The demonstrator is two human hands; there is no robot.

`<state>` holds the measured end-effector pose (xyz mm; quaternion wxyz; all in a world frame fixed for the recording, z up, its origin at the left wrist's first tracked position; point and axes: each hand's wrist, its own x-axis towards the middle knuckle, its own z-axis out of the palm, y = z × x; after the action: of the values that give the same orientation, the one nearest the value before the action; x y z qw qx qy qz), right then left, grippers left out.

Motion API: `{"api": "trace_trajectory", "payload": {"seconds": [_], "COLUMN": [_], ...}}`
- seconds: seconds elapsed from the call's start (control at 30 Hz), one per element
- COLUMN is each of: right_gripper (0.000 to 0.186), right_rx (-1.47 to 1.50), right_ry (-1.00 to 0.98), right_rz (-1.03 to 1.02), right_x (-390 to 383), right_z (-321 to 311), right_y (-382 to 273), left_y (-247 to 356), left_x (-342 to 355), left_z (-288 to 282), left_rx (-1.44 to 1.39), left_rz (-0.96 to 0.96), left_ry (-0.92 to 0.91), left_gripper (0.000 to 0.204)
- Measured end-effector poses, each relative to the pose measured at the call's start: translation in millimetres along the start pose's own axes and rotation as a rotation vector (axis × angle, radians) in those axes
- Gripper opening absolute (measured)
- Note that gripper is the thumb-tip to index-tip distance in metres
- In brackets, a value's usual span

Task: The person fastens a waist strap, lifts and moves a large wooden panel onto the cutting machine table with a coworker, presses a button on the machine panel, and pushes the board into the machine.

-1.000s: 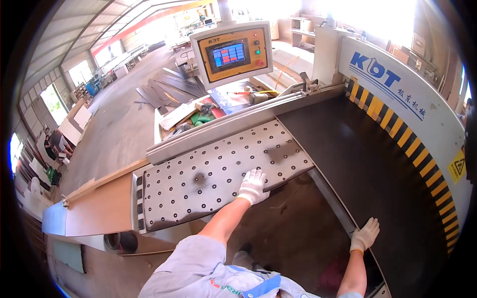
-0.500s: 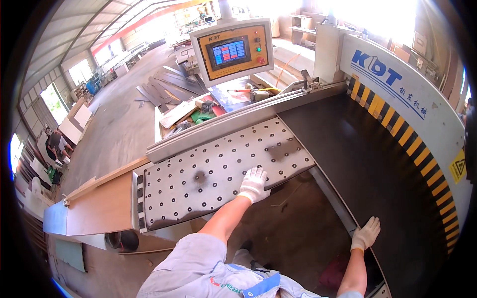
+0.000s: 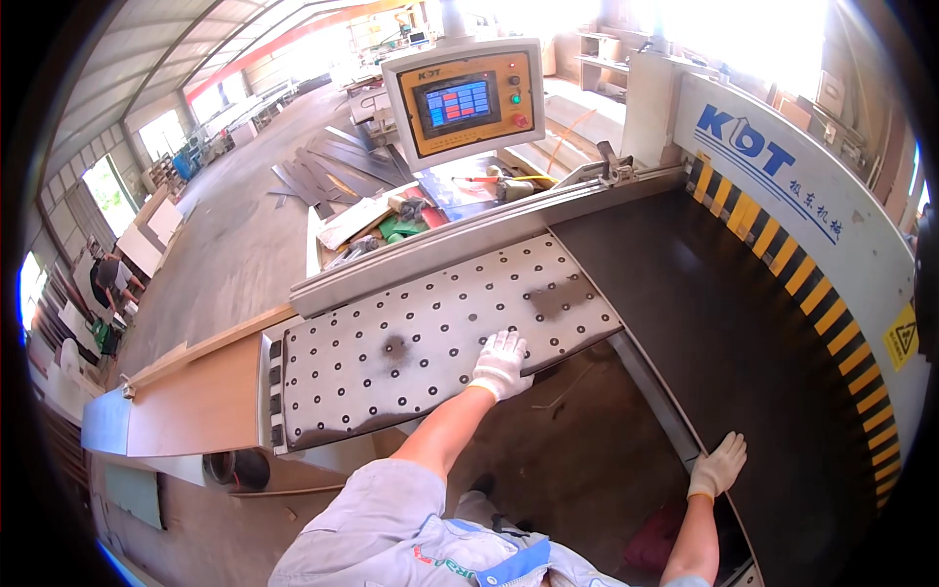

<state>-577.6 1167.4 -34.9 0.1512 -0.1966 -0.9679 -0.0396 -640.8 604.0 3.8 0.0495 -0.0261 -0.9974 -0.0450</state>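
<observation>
My left hand (image 3: 501, 366), in a white work glove, lies flat with fingers stretched on the near edge of a pale machine table (image 3: 440, 328) dotted with dark round holes. My right hand (image 3: 719, 465), also gloved in white, rests with its fingers extended on the near edge of a black panel (image 3: 675, 284). That panel lies on the right side of the machine, its far-right part reaching the yellow-and-black striped guard (image 3: 773, 249). Neither hand grips anything.
A control box with a lit screen (image 3: 466, 103) hangs above the table. A metal fence (image 3: 469, 235) runs along the back. Behind it, tools and rags fill a tray (image 3: 315, 249); dark strips (image 3: 342, 166) litter the floor. Another person (image 3: 115, 282) bends at far left.
Both hands stay in place on the table and panel. The view has shifted very slightly; the black panel shows no clear movement.
</observation>
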Motion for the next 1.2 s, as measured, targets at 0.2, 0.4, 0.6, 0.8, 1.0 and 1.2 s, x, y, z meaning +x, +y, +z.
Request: {"api": "trace_trajectory", "payload": {"seconds": [0.2,0.4,0.6,0.8,1.0,1.2], "right_gripper": [0.093,0.091,0.09,0.089,0.086,0.087], "right_rx": [-0.001,-0.017,-0.037,-0.029,-0.019,-0.037], "right_ry": [0.028,0.02,0.02,0.027,-0.017,-0.006], "right_rz": [-0.01,-0.013,-0.021,-0.022,-0.02,-0.012], "right_x": [-0.3,0.1,1.3,1.3,0.4,0.7], "right_z": [7.1,9.1,13.9,15.5,0.9,12.9], "right_y": [3.8,2.9,7.5,7.7,-2.5,7.3], "left_y": [1.5,-0.7,-0.9,-0.9,-3.8,0.8], "left_x": [1.1,-0.3,0.2,-1.0,-0.1,1.7], "left_z": [-1.3,1.5,4.6,4.9,6.3,6.0], "left_rx": [-0.002,0.005,-0.036,-0.028,-0.03,-0.044], "left_rz": [-0.006,0.001,0.03,0.005,0.004,0.009], "left_ry": [-0.017,0.01,0.083,0.052,0.092,0.081], "left_gripper": [0.099,0.097,0.091,0.091,0.09,0.088]}}
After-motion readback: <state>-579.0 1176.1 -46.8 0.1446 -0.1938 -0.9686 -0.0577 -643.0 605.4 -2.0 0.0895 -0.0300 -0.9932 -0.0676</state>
